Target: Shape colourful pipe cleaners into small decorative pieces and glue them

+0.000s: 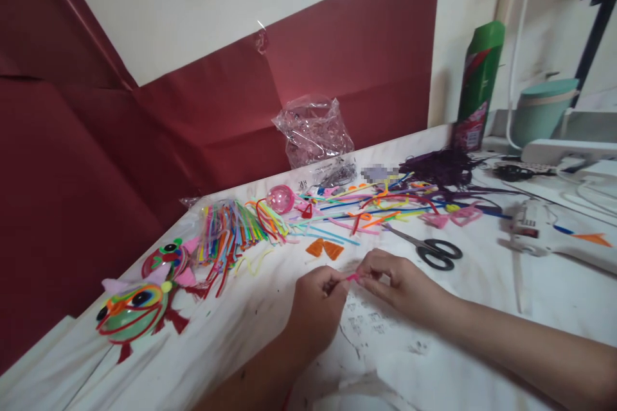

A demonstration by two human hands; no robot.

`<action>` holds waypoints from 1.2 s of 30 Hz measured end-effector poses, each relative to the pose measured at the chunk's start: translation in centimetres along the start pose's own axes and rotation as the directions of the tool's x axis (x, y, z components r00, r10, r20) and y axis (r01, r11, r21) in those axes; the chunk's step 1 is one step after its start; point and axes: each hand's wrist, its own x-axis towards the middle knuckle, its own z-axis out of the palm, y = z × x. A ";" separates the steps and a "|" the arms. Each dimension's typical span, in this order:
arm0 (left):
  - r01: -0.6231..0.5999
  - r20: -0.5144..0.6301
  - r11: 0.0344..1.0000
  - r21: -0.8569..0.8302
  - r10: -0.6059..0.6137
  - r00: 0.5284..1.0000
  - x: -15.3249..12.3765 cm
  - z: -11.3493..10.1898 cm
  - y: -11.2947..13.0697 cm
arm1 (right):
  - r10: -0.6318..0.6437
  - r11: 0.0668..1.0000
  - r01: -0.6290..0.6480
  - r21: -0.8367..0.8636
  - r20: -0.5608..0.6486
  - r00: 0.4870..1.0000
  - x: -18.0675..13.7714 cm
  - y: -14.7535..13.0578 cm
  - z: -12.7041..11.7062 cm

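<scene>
My left hand (315, 308) and my right hand (398, 279) meet over the white table (482, 308), fingers pinched together. Between them they grip a small pink pipe-cleaner piece (354, 277). Just beyond my right hand lie black-handled scissors (431, 250). Two orange paper pieces (325, 248) lie in front of my left hand. A heap of coloured pipe cleaners (366, 209) spreads across the table's middle.
Two decorated fish-like balls (139, 305) sit at the left edge, beside a bundle of coloured strips (229, 234) and a pink ball (280, 199). A glue gun (527, 228) lies at the right. A green bottle (477, 87), a clear plastic bag (315, 128) and purple yarn (441, 167) stand behind.
</scene>
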 end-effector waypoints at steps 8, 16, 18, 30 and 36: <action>-0.233 0.011 0.954 0.189 0.236 0.972 0.0 0.0 -0.4 | -0.020 0.998 0.023 -0.064 0.041 0.999 -0.7 -0.6 0.1; -0.331 0.041 0.895 0.300 0.335 0.941 -0.3 0.1 -0.7 | 0.041 0.998 -0.045 0.039 0.086 0.995 -0.3 -0.6 -0.2; -0.362 0.055 0.882 0.302 0.363 0.930 -0.3 0.1 -0.7 | 0.087 0.990 -0.098 0.104 0.102 0.991 -0.3 -0.2 0.0; -0.558 0.012 0.635 0.533 0.654 0.756 -0.6 0.8 -1.7 | 0.334 0.490 -0.427 0.760 0.289 0.897 -0.8 -0.9 1.1; -0.625 0.130 0.456 0.634 0.733 0.667 -0.1 0.5 -1.6 | 0.349 0.554 -0.454 0.697 0.301 0.888 -0.7 -0.6 1.3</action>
